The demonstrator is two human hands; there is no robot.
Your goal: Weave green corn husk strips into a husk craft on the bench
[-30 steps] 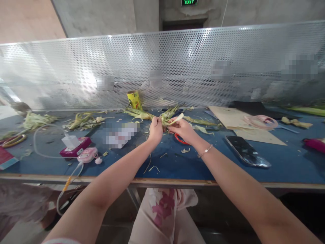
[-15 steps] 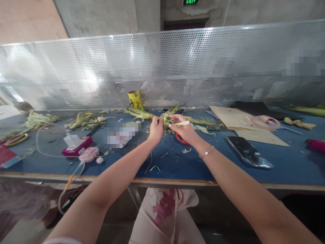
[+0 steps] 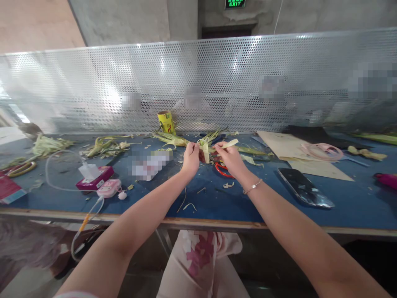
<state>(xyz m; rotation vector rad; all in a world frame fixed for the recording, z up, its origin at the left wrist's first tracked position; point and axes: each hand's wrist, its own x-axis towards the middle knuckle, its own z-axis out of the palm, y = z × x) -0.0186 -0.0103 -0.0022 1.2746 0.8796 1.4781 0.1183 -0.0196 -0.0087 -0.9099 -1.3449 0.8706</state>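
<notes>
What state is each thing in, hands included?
Left hand: closed on leaf strips
Right hand: pinching pale strip
Phone: lying flat, screen dark
Yellow tube: on end, top looks open
Tissue box: tissue pulled up
Red-handled tool: partly hidden, open or shut unclear
EXIT sign: lit

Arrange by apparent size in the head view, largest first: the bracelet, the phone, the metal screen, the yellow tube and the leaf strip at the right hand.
1. Metal screen
2. Phone
3. Yellow tube
Unranked: leaf strip and bracelet, which look too alike.
</notes>
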